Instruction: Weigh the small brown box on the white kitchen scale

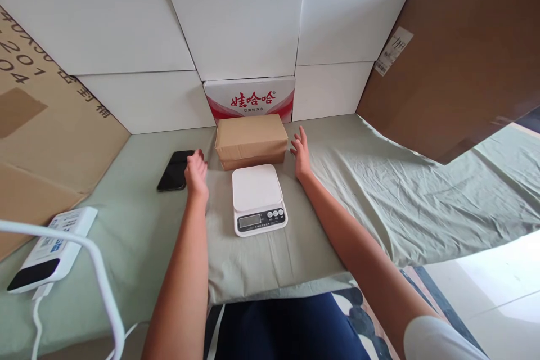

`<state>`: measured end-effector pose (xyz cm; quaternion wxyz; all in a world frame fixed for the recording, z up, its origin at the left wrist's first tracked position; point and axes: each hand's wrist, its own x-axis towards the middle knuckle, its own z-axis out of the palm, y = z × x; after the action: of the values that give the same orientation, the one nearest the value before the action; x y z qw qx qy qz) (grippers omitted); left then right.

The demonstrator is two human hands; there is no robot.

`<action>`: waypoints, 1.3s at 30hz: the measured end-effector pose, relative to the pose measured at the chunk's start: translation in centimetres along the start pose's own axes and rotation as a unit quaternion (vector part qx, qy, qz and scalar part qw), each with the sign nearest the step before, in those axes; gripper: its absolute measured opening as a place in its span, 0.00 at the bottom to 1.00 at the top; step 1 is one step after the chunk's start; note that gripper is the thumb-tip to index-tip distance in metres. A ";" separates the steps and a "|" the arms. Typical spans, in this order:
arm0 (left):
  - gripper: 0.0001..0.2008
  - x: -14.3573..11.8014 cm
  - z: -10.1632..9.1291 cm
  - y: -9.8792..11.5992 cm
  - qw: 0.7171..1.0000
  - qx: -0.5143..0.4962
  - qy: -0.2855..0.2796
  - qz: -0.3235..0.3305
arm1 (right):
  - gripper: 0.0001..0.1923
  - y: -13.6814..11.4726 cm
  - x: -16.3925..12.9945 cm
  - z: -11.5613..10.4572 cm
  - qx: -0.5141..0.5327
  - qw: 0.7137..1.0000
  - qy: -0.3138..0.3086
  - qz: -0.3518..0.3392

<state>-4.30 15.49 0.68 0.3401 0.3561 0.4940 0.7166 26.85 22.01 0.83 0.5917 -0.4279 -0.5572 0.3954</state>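
Left hand: loosely curled, fingers partly bent, holding nothing. It hovers just to the left of the brown parcel, close to its left end but with a small gap visible. A black phone lies flat immediately left of this hand, its near edge partly covered by the fingers.

Right hand: open, fingers spread and extended forward, holding nothing. It sits just beside the right end of the brown parcel; whether the fingertips touch the wrapping cannot be determined.

The brown parcel lies flat between the two hands, at the far side of the desk, which is covered with a pale green cloth. Directly in front of the parcel, on the near side, stands a white kitchen scale with an empty platform; its display faces the person. Behind the parcel, a red-and-white printed carton stands against white boxes. A white power bank rests at the near left.
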 end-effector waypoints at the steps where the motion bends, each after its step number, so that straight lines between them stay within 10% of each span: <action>1: 0.39 -0.1 0.1 0.0 1.000 0.000 -0.005 -0.007 | 0.45 -0.1 -0.2 0.1 0.004 1.000 -0.012 -0.004; 18: 0.42 -1.9 2.0 0.1 0.996 0.027 -0.080 0.008 | 0.48 -3.0 -2.1 1.3 -0.077 0.987 -0.118 -0.073; 33: 0.43 -14.5 -3.8 3.5 0.992 0.063 -0.092 0.062 | 0.49 -5.7 -11.1 -2.7 -0.109 0.973 -0.129 -0.159; 39: 0.45 -15.1 -4.2 3.2 0.993 0.071 -0.078 0.047 | 0.47 -5.7 -12.0 -2.6 -0.107 0.977 -0.114 -0.144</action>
<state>-0.53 -0.06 0.04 0.3174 0.4566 0.4985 0.6650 28.64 8.67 2.30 0.5258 -0.3558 -0.7161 0.2901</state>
